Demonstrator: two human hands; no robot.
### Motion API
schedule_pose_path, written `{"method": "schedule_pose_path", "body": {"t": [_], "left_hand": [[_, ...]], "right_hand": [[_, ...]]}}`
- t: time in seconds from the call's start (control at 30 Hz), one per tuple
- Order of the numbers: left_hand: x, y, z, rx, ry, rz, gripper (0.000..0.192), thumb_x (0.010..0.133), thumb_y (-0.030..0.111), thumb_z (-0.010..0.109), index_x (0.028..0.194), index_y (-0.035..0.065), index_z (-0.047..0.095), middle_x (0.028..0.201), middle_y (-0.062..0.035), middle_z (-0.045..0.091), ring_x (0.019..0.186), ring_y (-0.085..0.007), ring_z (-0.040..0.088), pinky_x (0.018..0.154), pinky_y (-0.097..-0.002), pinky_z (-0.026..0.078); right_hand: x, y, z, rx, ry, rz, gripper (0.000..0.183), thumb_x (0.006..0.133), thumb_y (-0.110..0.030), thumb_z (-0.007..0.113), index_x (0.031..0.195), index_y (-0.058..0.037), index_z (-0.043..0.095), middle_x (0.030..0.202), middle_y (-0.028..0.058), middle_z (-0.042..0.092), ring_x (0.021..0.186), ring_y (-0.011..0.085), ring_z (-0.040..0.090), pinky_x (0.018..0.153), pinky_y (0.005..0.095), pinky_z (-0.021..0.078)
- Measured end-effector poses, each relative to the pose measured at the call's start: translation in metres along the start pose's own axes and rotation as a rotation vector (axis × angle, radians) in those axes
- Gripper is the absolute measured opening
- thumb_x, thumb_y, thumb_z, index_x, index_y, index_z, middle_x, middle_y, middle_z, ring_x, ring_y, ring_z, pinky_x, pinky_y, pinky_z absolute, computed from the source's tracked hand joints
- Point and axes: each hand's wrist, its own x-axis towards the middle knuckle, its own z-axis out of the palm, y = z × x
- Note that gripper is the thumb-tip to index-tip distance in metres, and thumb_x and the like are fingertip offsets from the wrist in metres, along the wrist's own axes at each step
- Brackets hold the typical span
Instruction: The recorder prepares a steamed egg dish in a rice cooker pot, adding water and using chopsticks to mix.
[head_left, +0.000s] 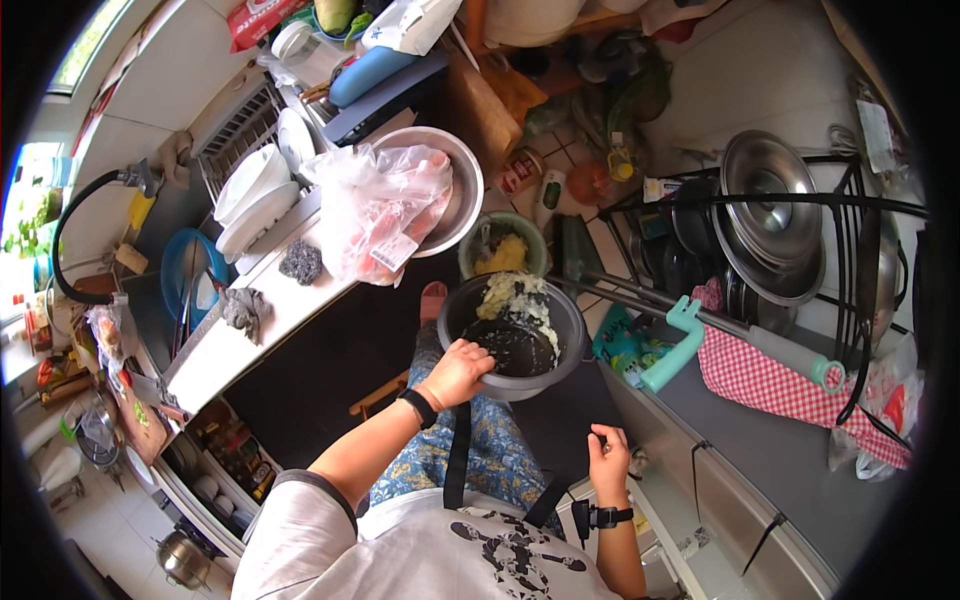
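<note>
My left hand (461, 373) grips the near rim of a grey metal bowl (525, 386), thumb side by the rim and fingers over its edge. Pale yellow, wet chopped or mashed food (517, 296) clings to the bowl's far inner wall, and thin residue coats its dark bottom. My right hand (609, 454) is raised to the right of the bowl, not touching it, fingers loosely curled with nothing visible in them. Just beyond the bowl, a light green basin (484, 225) holds yellow matter and other scraps.
On the left counter (225, 375) are a steel basin (469, 176) with plastic-bagged meat (390, 217), a steel scourer (301, 262), a grey cloth (245, 311) and white dishes (251, 180). At right, a rack holds steel lids (772, 202) beside a mint-handled pole (679, 349) and checked cloth (772, 375).
</note>
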Motion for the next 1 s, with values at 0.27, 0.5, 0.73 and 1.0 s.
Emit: {"method": "schedule_pose_path", "body": {"t": [0.27, 0.5, 0.73, 1.0], "left_hand": [[-0.056, 0.086, -0.055, 0.154, -0.029, 0.13, 0.022, 0.057, 0.007, 0.063, 0.074, 0.0095, 0.049, 0.076, -0.0043, 0.048, 0.079, -0.0232, 0.051, 0.076, -0.0345, 0.04], [-0.114, 0.165, -0.128, 0.229, 0.027, 0.132, 0.014, 0.062, 0.009, 0.059, 0.072, 0.0103, 0.049, 0.072, -0.0026, 0.044, 0.073, -0.0196, 0.05, 0.077, -0.0325, 0.041], [-0.187, 0.197, -0.208, 0.296, 0.279, -0.05, 0.025, 0.059, 0.005, 0.064, 0.082, 0.0098, 0.058, 0.079, -0.0018, 0.053, 0.083, -0.0197, 0.055, 0.092, -0.0375, 0.041], [-0.31, 0.163, -0.282, 0.269, 1.075, -0.705, 0.087, 0.062, 0.017, 0.08, 0.134, 0.0022, 0.033, 0.131, -0.0199, 0.039, 0.124, -0.0381, 0.036, 0.106, -0.0471, 0.027]], "right_hand": [[0.013, -0.038, -0.025, 0.062, -0.053, -0.027, 0.02, 0.087, -0.02, 0.061, 0.1, -0.0047, 0.063, 0.083, 0.0101, 0.064, 0.072, 0.0204, 0.06, 0.064, 0.0304, 0.0461], [0.022, -0.111, -0.035, 0.128, -0.186, -0.202, 0.03, 0.084, -0.029, 0.066, 0.092, -0.0005, 0.061, 0.067, 0.01, 0.062, 0.06, 0.0184, 0.057, 0.058, 0.0307, 0.045], [-0.002, -0.248, -0.024, 0.12, -0.259, -0.396, 0.037, 0.073, -0.016, 0.072, 0.061, -0.0005, 0.041, 0.05, 0.0057, 0.042, 0.049, 0.0095, 0.037, 0.044, 0.0292, 0.0321], [-0.061, -0.422, 0.073, 0.208, -0.39, -0.534, 0.021, 0.074, -0.013, 0.07, 0.069, 0.0023, 0.057, 0.058, -0.0012, 0.052, 0.055, 0.004, 0.042, 0.048, 0.0241, 0.035]]}}
